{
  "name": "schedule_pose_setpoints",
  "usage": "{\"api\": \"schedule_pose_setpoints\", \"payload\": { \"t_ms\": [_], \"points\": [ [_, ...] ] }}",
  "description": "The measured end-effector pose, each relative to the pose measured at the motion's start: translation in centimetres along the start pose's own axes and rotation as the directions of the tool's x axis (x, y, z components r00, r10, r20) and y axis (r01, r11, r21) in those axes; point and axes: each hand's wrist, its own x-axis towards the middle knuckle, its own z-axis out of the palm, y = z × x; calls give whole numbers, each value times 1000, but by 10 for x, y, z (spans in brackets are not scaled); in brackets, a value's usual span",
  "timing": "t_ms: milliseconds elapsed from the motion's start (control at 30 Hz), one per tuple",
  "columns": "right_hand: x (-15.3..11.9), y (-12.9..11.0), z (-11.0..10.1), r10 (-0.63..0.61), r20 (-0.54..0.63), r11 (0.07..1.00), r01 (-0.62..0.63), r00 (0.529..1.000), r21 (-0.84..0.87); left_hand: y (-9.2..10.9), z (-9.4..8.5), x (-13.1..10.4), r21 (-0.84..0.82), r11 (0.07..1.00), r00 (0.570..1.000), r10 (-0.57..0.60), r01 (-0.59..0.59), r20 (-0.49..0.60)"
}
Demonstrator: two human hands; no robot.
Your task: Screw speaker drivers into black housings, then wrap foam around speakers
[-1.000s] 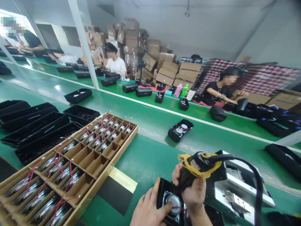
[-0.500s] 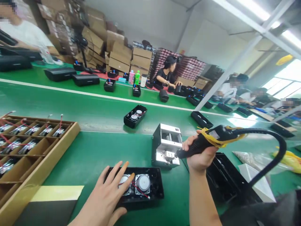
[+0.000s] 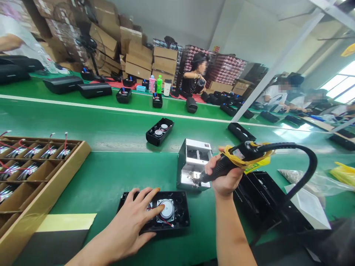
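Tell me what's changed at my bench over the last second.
Your right hand has carried the power screwdriver away from the black housing, forward and right, so its tip is now at the silver-fronted machine. Nothing was let go: that hand still grips the screwdriver, and your left hand is still on the housing. The view has swung right.

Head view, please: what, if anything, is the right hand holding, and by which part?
The right hand grips the corded tool by its black body, right beside the yellow band.
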Motion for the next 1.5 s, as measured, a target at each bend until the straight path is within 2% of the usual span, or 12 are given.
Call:
{"api": "schedule_pose_setpoints", "payload": {
  "t_ms": [200,333,500,600,700,833,967,1200,1500],
  "points": [
    [-5,-7,1,42,-8,999,-42,999,8,3,-6,-5,35,997,997,-63,64,-34],
    [-6,-18,3,68,-14,997,-68,998,24,1,-16,-7,8,995,995,-102,102,-3],
    [-5,-49,13,63,24,991,-66,998,119,-2,-28,10,-48,994,994,-102,103,34],
    [-10,-66,24,75,50,984,-82,996,157,-4,-26,22,-37,998,997,-53,55,57],
    [-21,-73,36,133,73,967,-145,988,208,-6,-18,30,-29,1000,997,-10,12,71],
    [-41,-63,50,200,95,942,-218,975,255,-7,-9,33,-39,999,998,-12,14,56],
    [-55,-42,58,206,141,942,-235,968,240,-9,-6,32,-76,997,999,-18,21,41],
    [-66,-18,53,258,194,943,-290,947,162,-9,-1,32,-69,997,1000,-18,18,9],
    [-69,-12,54,309,181,926,-339,934,167,-10,0,32,-81,996,1000,-23,24,18]
  ]
}}
